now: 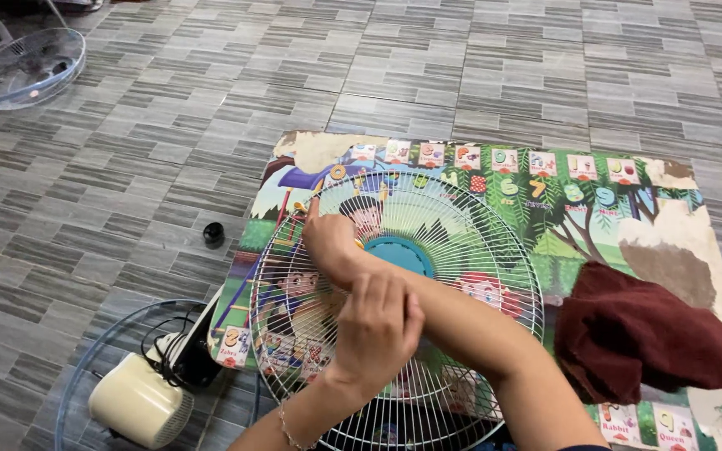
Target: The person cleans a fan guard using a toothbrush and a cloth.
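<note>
Pressing on the white fan grille (428,250), your right hand (330,242) lies flat at nine o'clock; your left hand (375,326) grips the wires. Next, judge rim seating.

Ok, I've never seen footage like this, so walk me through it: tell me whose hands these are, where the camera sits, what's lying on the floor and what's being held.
The one picture comes from a camera worn on a person's head, looking down at their own two bare hands. No machine is involved.

The arms cross. The right hand rests on a white wire fan guard, one finger pointing at its rim. The left hand lies curled on the wires nearer the person; whether it grips anything I cannot tell.

The guard lies on a worn, colourful picture mat spread over a grey tiled floor. A dark red cloth sits on the mat. Beside it are a cream fan motor with a black cord, a small black cap, and a second guard far off.
</note>
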